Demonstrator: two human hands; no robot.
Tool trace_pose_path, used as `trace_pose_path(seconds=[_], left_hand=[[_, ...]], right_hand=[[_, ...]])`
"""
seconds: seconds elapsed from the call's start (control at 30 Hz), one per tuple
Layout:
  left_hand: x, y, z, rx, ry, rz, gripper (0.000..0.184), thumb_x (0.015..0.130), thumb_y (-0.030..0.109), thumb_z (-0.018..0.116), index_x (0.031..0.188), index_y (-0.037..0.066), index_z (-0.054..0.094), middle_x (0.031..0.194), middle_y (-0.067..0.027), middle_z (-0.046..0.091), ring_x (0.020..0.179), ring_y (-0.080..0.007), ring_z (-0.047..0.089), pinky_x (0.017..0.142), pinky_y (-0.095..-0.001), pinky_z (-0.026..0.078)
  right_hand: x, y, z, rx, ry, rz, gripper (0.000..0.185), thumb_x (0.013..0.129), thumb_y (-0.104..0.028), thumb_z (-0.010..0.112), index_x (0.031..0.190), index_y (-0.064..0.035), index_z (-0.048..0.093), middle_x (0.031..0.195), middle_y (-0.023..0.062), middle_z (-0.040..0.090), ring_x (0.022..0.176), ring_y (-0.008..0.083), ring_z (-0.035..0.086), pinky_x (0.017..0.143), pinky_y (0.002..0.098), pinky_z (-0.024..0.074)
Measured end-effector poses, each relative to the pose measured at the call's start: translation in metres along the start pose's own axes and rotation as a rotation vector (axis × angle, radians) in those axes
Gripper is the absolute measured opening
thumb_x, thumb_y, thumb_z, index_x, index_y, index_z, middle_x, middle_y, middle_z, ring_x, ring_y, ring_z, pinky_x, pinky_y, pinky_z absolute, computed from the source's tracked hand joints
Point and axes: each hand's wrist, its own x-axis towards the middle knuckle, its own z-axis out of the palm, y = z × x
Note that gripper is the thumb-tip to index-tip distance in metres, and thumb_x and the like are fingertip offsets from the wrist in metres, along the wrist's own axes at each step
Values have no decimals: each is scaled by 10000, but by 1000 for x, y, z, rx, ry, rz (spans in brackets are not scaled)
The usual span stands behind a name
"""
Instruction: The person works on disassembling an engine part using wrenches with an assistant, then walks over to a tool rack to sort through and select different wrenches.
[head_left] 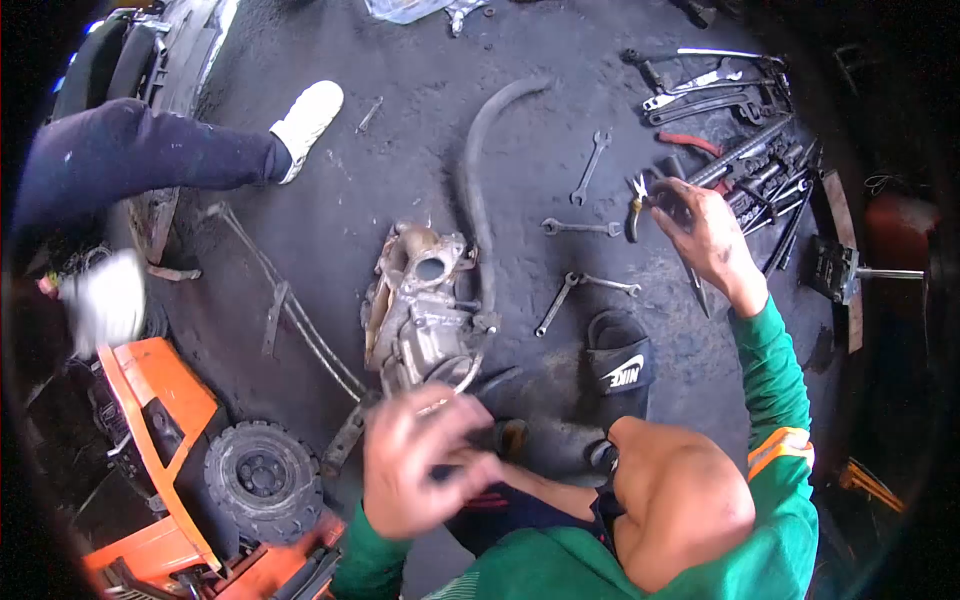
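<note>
My left hand (420, 460) is raised in front of my body, blurred, its fingers apart and curved with nothing seen in them. Just beyond it lies a metal engine part (425, 320) with a round opening, beside a long grey hose (475, 170). My right hand (705, 230) reaches out over the floor at the right, fingers curled round something dark that I cannot make out. Close by it are small pliers (636, 210) with yellowish handles. Several wrenches lie between the engine part and that hand, one of them a double-ended wrench (582, 228).
A pile of tools (770, 185) spreads at the right. A black sandal (618, 350) is near my knee. Another person's leg (160, 150) with a white shoe (308, 125) reaches in at upper left. An orange machine (165, 400) with a black tire (262, 475) stands lower left.
</note>
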Motion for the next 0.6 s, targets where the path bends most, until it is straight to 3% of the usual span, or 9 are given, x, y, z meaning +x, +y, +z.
trace_pose_path(seconds=[0.1, 0.13, 0.17, 0.2, 0.23, 0.27, 0.4, 0.47, 0.6], left_hand=[[-31, 22, 41, -1108, -547, 477, 335, 937, 370, 670, 1076, 66, 685, 1227, -128, 585, 1019, -310, 602, 882, -433, 453], [-34, 37, 52, -1267, -519, 535, 279, 953, 354, 656, 1033, 92, 711, 1187, -141, 594, 1007, -288, 600, 820, -462, 442], [-35, 52, 60, -1418, -475, 600, 239, 970, 338, 642, 990, 119, 736, 1147, -153, 604, 995, -266, 598, 758, -491, 431], [-30, 57, 61, -1374, -296, 603, 223, 976, 309, 634, 1005, 108, 726, 1044, -134, 611, 824, -275, 587, 676, -428, 433], [-53, 38, 71, -1093, -196, 568, 266, 951, 340, 638, 1047, 100, 701, 1183, -132, 553, 1096, -296, 528, 880, -407, 438], [-54, 21, 74, -1204, -51, 514, 309, 1003, 378, 557, 1072, 129, 728, 1098, -58, 562, 965, -253, 561, 822, -453, 425], [-58, 1, 107, -1599, 430, 147, 306, 981, 375, 583, 1082, 120, 718, 1087, -66, 569, 942, -249, 567, 805, -443, 434], [-59, 5, 131, -1701, 562, 83, 307, 970, 374, 595, 1087, 115, 713, 1082, -70, 573, 930, -247, 570, 797, -438, 438], [-53, 22, 163, -1847, 746, 64, 315, 949, 371, 621, 1096, 105, 703, 1071, -79, 580, 907, -244, 576, 780, -428, 446]], right_hand=[[-13, -7, 1, 123, -120, 109, 352, 874, -184, 707, 1156, 18, 646, 1035, 225, 690, 965, 354, 674, 877, 392, 518], [-18, -2, 8, 249, -149, 144, 340, 865, -170, 711, 1146, 15, 655, 1055, 229, 689, 970, 348, 682, 869, 394, 523], [-22, -4, 9, 227, -216, 212, 356, 874, -167, 713, 1173, 16, 653, 1088, 229, 690, 1006, 340, 683, 892, 376, 524], [-31, 8, 18, 173, -210, 187, 366, 882, -172, 711, 1189, 18, 650, 1111, 223, 690, 1022, 324, 685, 909, 364, 519], [-41, 20, 31, 124, -213, 163, 376, 891, -176, 710, 1205, 21, 647, 1133, 217, 691, 1037, 308, 687, 926, 353, 514], [-45, 19, 34, 153, -240, 175, 387, 903, -190, 705, 1219, 24, 641, 1156, 209, 690, 1054, 284, 683, 937, 346, 509], [-63, 36, 58, 192, -327, 204, 414, 944, -238, 677, 1254, 30, 624, 1191, 176, 692, 1073, 206, 664, 956, 334, 494], [-68, 21, 59, 231, -427, 321, 420, 969, -256, 648, 1276, 27, 615, 1211, 176, 682, 1102, 186, 643, 973, 318, 478], [-122, 45, 51, 70, -374, 177, 382, 997, -231, 598, 1308, -10, 610, 1233, 168, 673, 1106, 171, 635, 973, 314, 477]])
